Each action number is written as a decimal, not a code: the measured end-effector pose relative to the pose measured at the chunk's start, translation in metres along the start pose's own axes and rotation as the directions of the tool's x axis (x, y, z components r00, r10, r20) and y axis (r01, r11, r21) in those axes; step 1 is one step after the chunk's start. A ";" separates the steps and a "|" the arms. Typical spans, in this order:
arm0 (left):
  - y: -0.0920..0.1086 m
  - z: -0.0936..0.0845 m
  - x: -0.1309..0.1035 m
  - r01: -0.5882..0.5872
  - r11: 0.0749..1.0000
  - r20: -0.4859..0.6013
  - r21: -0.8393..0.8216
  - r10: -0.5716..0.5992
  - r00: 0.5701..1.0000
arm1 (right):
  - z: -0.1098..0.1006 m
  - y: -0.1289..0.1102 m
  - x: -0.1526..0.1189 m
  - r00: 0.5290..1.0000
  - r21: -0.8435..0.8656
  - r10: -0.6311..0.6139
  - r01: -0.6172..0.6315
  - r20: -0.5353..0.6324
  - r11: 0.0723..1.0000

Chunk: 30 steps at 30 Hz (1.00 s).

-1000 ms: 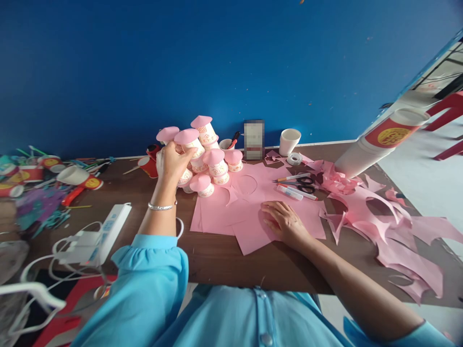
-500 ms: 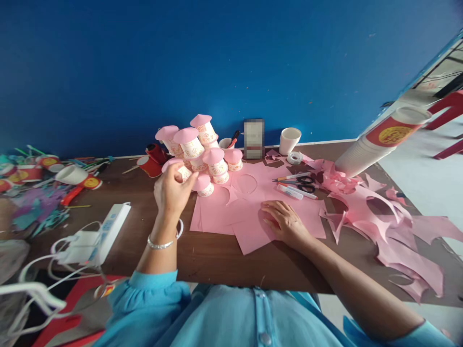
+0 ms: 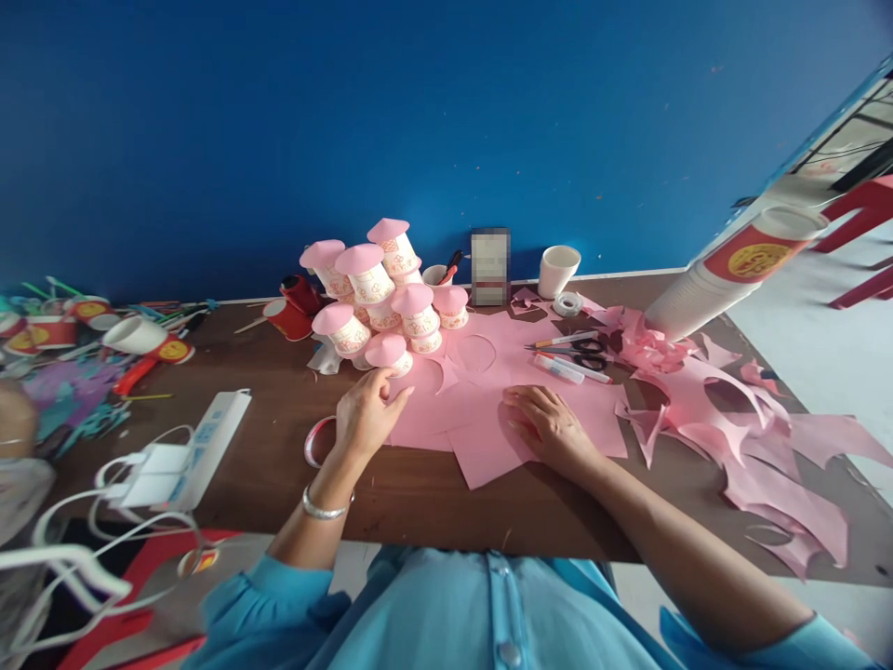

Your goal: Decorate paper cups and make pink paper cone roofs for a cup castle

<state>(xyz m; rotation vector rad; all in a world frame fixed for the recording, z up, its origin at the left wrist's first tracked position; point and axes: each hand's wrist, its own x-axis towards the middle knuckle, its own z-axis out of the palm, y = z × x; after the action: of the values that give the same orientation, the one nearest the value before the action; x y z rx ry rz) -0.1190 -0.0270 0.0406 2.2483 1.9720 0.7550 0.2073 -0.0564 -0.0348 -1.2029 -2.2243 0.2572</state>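
Note:
Paper cups with drawn-on patterns and pink cone roofs [image 3: 363, 274] are stacked as small towers against the blue wall. My left hand [image 3: 368, 408] is just in front of the nearest low tower [image 3: 389, 354], its fingers curled near that roof's front edge; whether they touch it is unclear, and no object shows in them. My right hand [image 3: 551, 423] lies flat with fingers spread on pink paper sheets [image 3: 481, 456]. Circles are cut or marked in the paper behind my hands.
Scissors [image 3: 593, 352] and pens [image 3: 558, 368] lie on the paper's right part. Cut pink scraps [image 3: 753, 447] and a tall cup stack [image 3: 739, 270] are at the right. A tape roll [image 3: 321, 442] lies by my left wrist; a power strip [image 3: 213, 447] is farther left.
My left hand has moved down and to the right, from the left-hand roof to the front low tower, uncovering the left tower and the tape roll. My right hand has stayed in place.

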 end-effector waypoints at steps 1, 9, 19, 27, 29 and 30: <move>0.002 0.002 -0.001 -0.003 1.000 0.020 0.001 0.003 1.000 | 0.000 0.000 0.000 1.000 -0.002 -0.001 0.001 -0.001 1.000; -0.012 0.008 -0.003 0.160 0.987 0.053 0.007 -0.160 0.986 | -0.003 -0.002 0.001 1.000 0.001 0.014 -0.014 0.027 1.000; -0.033 0.017 0.005 0.375 0.927 0.105 -0.007 -0.372 0.922 | -0.003 -0.003 0.001 1.000 0.010 0.019 -0.019 0.018 1.000; -0.028 0.019 0.024 0.410 0.911 0.141 0.042 -0.412 0.900 | -0.004 -0.004 0.001 0.999 0.001 0.027 -0.027 0.038 1.000; -0.028 0.022 0.026 0.416 0.907 0.149 0.063 -0.421 0.895 | -0.003 -0.003 0.001 0.999 0.002 0.028 -0.028 0.036 1.000; -0.028 0.023 0.026 0.420 0.905 0.149 0.071 -0.426 0.892 | -0.003 -0.003 0.001 0.999 0.004 0.027 -0.028 0.034 1.000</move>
<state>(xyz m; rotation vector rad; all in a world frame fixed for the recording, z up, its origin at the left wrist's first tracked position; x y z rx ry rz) -0.1336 0.0093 0.0191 1.7250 2.2873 0.4710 0.2065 -0.0578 -0.0306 -1.2360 -2.2365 0.2955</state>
